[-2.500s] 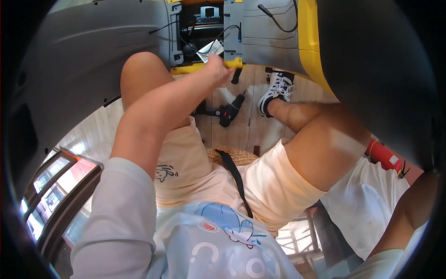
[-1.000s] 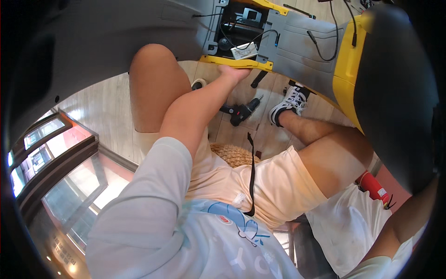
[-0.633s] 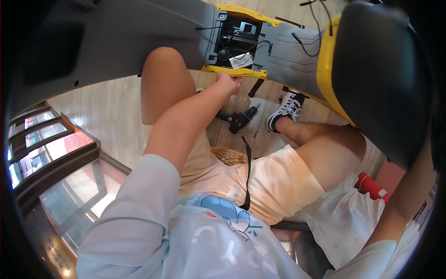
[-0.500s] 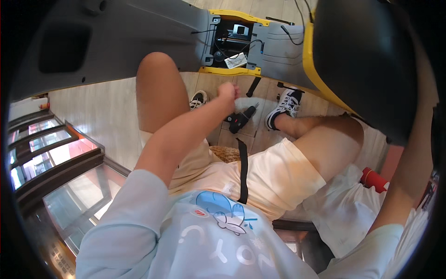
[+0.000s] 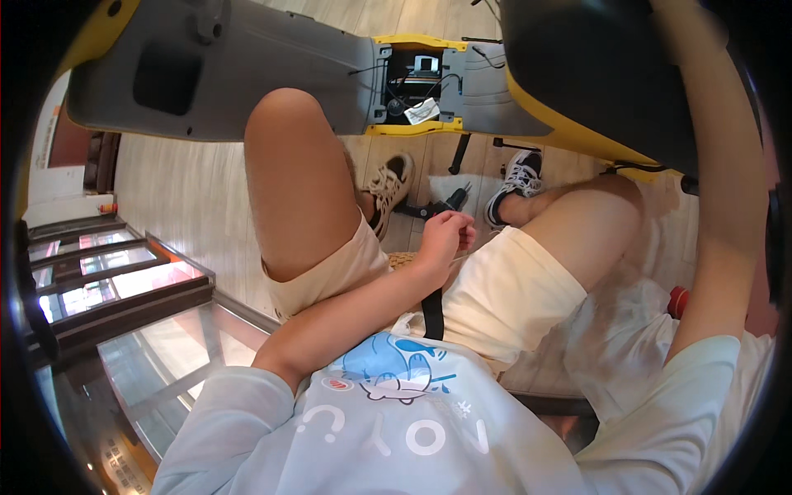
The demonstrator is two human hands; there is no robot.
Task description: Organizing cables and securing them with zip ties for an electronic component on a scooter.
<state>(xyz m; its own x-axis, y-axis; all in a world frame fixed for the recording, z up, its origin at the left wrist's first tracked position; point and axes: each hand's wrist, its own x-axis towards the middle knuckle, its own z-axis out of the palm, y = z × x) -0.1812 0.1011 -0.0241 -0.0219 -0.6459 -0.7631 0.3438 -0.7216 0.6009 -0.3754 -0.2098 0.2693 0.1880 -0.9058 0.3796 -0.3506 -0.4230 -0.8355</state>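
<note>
A grey and yellow scooter body (image 5: pixel 272 74) lies across the far side, with an open compartment (image 5: pixel 400 111) holding loose black wires and a small white module (image 5: pixel 422 111). My left hand (image 5: pixel 445 241) is over my lap with curled fingers. A thin pale line shows beside it; whatever the fingers hold is hidden. Just beyond that hand, a dark power drill (image 5: pixel 445 203) lies on the floor. My right hand (image 5: pixel 690 31) is up at the far right by the scooter's black seat (image 5: pixel 602 82), blurred, its fingers not readable.
Wood-look flooring (image 5: pixel 190 190) runs under the scooter, around my shoes. A dark-framed glass cabinet (image 5: pixel 157 355) stands to my left. White plastic sheeting (image 5: pixel 615 355) and a red cylinder (image 5: pixel 678 302) lie to my right. A black kickstand-like bar (image 5: pixel 460 154) sticks out below the compartment.
My left hand has drawn back from near the compartment toward my lap. My right hand has come into view by the seat. The view has shifted, and my left foot shows more.
</note>
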